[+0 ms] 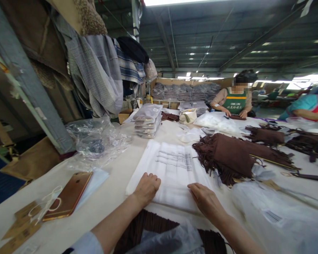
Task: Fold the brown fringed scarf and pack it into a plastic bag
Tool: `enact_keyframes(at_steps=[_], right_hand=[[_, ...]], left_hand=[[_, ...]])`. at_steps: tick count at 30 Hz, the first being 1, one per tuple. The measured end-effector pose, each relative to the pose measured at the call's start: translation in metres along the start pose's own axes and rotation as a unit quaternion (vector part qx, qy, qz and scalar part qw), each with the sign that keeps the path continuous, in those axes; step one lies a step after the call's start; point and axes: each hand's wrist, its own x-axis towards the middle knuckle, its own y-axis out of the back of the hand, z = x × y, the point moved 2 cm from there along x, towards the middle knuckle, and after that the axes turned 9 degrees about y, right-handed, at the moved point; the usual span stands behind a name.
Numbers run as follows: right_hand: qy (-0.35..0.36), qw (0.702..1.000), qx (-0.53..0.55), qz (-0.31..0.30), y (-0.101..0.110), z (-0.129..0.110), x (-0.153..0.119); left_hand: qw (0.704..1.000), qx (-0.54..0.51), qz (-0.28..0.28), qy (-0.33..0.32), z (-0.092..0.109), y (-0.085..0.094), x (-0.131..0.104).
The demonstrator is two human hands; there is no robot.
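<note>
A stack of flat white plastic bags [172, 169] with black printed text lies in front of me on the table. My left hand [147, 187] rests on its left part with the fingers curled together; what they hold, if anything, is hidden. On the right part, my right hand [202, 195] lies with its fingers extended over the plastic. Dark brown fringed fabric [148, 229] sits nearest to me below the stack, partly under a clear bag [172, 241]. Brown fringed pieces [228, 151] are heaped right of the stack.
A phone [69, 194] and brown tags [21, 229] lie at left, near crumpled clear plastic [98, 141]. Packed bags [147, 121] are piled behind. A filled plastic bag [278, 211] is at right. A person in a green apron [234, 102] handles a brown piece across the table.
</note>
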Motion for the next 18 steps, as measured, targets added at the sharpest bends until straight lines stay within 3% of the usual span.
enact_keyframes(at_steps=[4, 9, 14, 18], right_hand=[[-0.02, 0.998, -0.061, 0.014, 0.004, 0.006, -0.013], [-0.067, 0.994, -0.087, 0.017, 0.014, 0.01, -0.024], [-0.133, 0.99, -0.028, 0.027, 0.024, 0.012, -0.037], [-0.253, 0.964, 0.048, 0.061, 0.037, 0.003, -0.048]], left_hand=[[0.999, 0.026, 0.01, 0.033, -0.019, 0.007, -0.008], [0.991, 0.042, 0.031, 0.123, -0.052, 0.015, -0.016], [0.98, 0.036, 0.036, 0.195, -0.077, 0.014, -0.028], [0.982, -0.012, 0.061, 0.18, -0.083, 0.007, -0.044]])
